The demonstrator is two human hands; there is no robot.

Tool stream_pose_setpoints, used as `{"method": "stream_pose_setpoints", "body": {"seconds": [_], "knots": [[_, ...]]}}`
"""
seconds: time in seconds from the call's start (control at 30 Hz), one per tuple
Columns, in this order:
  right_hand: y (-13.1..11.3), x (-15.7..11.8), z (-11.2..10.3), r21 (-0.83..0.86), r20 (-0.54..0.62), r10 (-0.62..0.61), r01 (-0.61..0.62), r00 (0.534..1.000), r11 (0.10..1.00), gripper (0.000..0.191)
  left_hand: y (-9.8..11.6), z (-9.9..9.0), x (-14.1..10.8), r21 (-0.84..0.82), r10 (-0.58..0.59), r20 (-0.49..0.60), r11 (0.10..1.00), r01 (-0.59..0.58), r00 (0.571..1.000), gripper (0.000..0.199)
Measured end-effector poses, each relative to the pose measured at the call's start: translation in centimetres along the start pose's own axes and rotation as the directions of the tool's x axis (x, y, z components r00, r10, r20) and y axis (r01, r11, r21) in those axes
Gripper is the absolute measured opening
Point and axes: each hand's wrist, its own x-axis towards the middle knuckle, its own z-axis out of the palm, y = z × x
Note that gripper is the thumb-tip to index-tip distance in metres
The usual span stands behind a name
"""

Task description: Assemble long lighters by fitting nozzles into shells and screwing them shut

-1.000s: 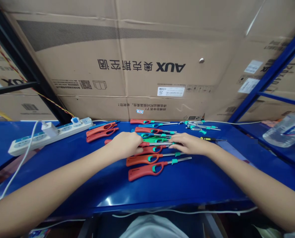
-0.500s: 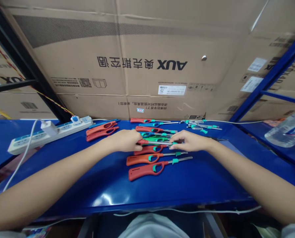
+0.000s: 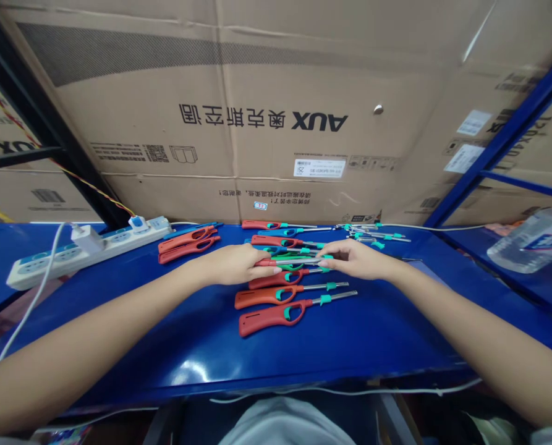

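Observation:
My left hand (image 3: 236, 264) is closed around the handle end of a red lighter (image 3: 267, 262), held level above the row. The fingers of my right hand (image 3: 350, 258) pinch the far end of its metal tube, by a teal piece. Below the hands lie an orange lighter (image 3: 257, 298) and a red lighter (image 3: 261, 320), tubes pointing right. Further back, more red, blue and green lighters lie in the same row, partly hidden by my hands. Loose metal tubes with teal pieces (image 3: 382, 236) are piled behind my right hand.
On the blue table (image 3: 331, 352), a white power strip (image 3: 113, 241) stands at the left, with red and orange handles (image 3: 187, 242) near it. A large cardboard box (image 3: 257, 62) forms the back wall. At the right lies a clear plastic bottle (image 3: 526, 244).
My left hand's fingers have shifted along the red lighter and now stretch further over it. The whole view has moved slightly. My right hand stays at the tube's end.

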Motion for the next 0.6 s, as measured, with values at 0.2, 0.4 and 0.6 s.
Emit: {"method": "stream_pose_setpoints", "body": {"seconds": [0.2,0.4,0.6], "knots": [[-0.16,-0.85,0.18,-0.009,-0.067,-0.064,0.063,0.996,0.998,0.041,-0.27,-0.07,-0.62,-0.008,-0.041,0.003,0.999,0.041,0.999,0.047],[-0.51,-1.02,0.61,0.149,-0.163,-0.008,0.033,0.987,0.988,0.035,0.16,-0.13,-0.73,0.022,-0.026,-0.022,0.999,0.027,0.999,0.050],[-0.84,-0.94,0.93,0.254,-0.206,0.021,0.033,0.978,0.967,0.036,0.34,0.00,-0.73,-0.003,-0.043,-0.027,0.999,0.043,0.999,0.049]]}}
